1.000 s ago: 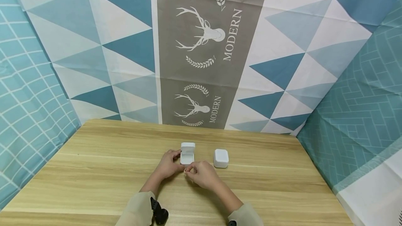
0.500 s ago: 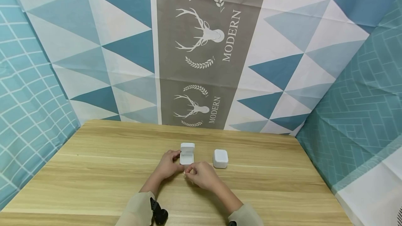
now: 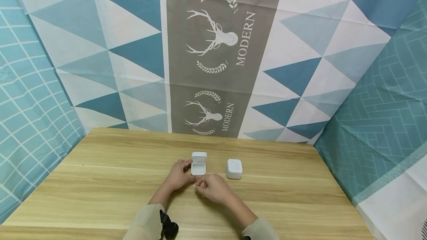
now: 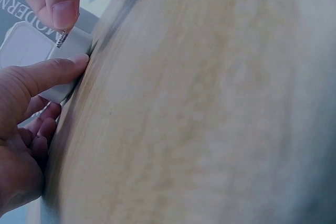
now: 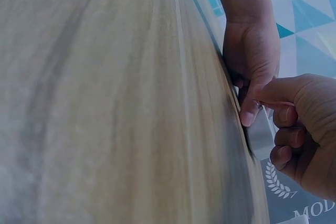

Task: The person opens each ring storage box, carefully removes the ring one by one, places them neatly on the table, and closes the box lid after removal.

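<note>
A small white ring box (image 3: 198, 168) stands with its lid raised on the wooden table (image 3: 133, 151). My left hand (image 3: 179, 175) holds it from the left side, the thumb lying along its front in the left wrist view. Just in front of the box, my right hand (image 3: 215, 188) pinches a small silver ring (image 4: 62, 39) between thumb and index finger. Sparkling stones show along the ring's band, and the fingertips hide part of it. In the right wrist view the ring overlaps the left thumb (image 5: 251, 109).
A second white box (image 3: 234, 168), its lid down, stands to the right of the first one. Behind the table hangs a patterned cloth (image 3: 213, 47) with deer heads and triangles. Teal cloths border the left and right sides.
My right hand has drawn back slightly toward me with the ring, and its fingers have shifted a little. The left hand and both boxes have stayed in place.
</note>
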